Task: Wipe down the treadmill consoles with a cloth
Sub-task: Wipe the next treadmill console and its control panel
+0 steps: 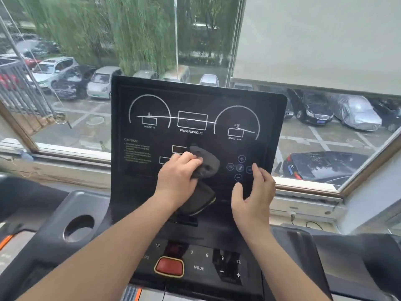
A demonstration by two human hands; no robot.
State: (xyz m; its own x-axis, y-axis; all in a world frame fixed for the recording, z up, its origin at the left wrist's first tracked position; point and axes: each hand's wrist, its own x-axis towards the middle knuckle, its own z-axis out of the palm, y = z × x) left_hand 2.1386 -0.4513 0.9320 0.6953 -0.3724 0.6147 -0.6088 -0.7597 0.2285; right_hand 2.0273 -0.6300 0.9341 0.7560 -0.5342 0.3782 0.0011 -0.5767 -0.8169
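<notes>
Black console panel [195, 98] stood tilted before us, far side toward window. Our left hand [176, 173], fingers curled, gripped dark grey cloth [208, 162], pressing it on panel centre below PROGAM/MODE box; cloth tail hung toward near side. Our right hand [254, 195] hovered just right of cloth, fingers loosely spread, holding nothing, beside round button cluster [239, 167]. Red stop button [169, 267] sat nearest us.

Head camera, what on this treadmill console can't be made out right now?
Caution text on the console, head view: too small and blurred to read.
Two small display boxes, head view: partly covered by the left hand and cloth.
Rightmost round button, head view: half hidden behind fingers of the right hand.
Lower keypad label, head view: cut off by the left forearm.
</notes>
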